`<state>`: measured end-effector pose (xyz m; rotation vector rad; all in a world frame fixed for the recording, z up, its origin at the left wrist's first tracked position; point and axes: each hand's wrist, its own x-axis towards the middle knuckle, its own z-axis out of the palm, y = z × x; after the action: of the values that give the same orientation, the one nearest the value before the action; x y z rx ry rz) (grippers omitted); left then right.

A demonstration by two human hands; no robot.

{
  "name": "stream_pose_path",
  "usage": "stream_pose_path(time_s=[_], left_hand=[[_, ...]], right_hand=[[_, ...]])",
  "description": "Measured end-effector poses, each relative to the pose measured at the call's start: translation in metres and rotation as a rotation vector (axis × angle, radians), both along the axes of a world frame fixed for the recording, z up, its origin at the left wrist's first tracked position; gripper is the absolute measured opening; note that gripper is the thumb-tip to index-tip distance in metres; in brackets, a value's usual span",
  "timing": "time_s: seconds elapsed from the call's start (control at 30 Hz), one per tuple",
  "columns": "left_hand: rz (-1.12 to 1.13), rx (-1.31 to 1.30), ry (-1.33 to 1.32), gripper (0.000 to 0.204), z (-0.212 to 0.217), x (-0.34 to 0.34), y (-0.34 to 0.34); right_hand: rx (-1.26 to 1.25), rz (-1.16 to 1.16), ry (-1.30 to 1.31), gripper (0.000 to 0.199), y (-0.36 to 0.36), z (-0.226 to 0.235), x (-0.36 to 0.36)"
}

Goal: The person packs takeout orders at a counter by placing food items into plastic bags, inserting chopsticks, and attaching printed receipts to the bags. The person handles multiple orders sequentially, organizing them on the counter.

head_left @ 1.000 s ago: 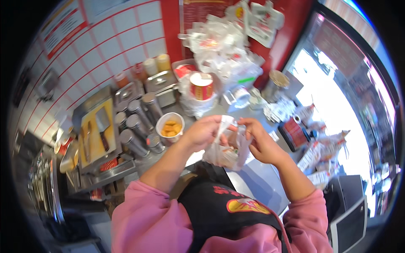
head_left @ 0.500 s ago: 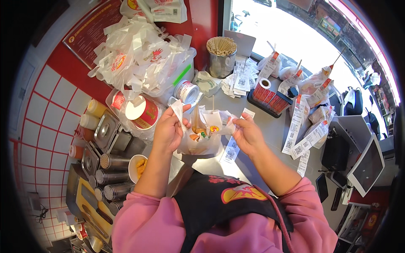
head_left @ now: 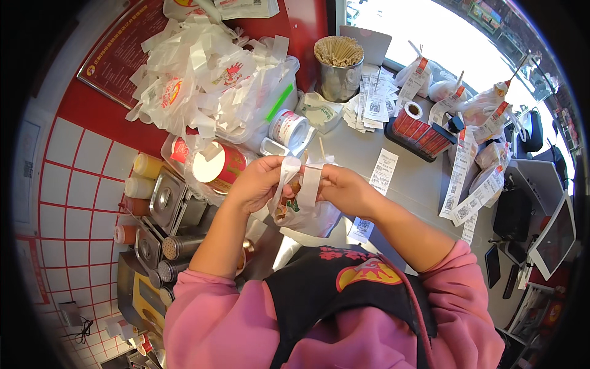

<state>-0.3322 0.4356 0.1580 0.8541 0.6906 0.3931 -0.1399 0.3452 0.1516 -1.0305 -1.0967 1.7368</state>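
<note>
Hands met above the grey counter. The left hand and the right hand had their fingers pinched on the handles of a white plastic bag, which hung between them, near a red paper cup.

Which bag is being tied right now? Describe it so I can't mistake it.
Start at the grey counter, in front of the person's black apron. Between the left hand and right hand hangs a thin clear plastic bag holding food. Unlike the white printed bags heaped behind, it is held up by its handles.
</note>
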Motion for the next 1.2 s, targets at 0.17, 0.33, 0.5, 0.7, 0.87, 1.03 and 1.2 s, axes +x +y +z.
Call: stream_pose_path(time_s=[0.17,0.33,0.5,0.7,0.87,1.03,1.2], left_hand=[[-0.049,0.042,0.196,0.017,0.005,-0.001,0.011],[-0.175,0.236,0.263,0.02,0.01,0.01,0.005],[-0.172,0.574,0.533,0.021,0.017,0.022,-0.009],[-0.081,0.653,0.65,0.025,0.024,0.021,-0.015],[-0.152,0.518,0.495,0.019,0.008,0.015,-0.007],[-0.143,0.713,0.535,0.016,-0.012,0.001,0.008],[0.188,0.315,0.5,0.007,-0.031,-0.004,0.026]], right_hand=[[0.113,-0.214,-0.188,0.036,0.005,-0.024,-0.023],[0.265,-0.275,-0.359,0.054,0.014,-0.043,-0.032],[0.425,-0.151,-0.425,0.067,0.028,-0.039,-0.022],[0.085,-0.102,0.107,0.062,0.026,-0.029,-0.02],[0.119,-0.081,-0.184,0.042,0.03,-0.025,-0.019],[0.146,-0.059,-0.495,0.021,0.038,-0.038,-0.01],[-0.004,-0.158,-0.026,0.018,0.029,-0.064,-0.007]])
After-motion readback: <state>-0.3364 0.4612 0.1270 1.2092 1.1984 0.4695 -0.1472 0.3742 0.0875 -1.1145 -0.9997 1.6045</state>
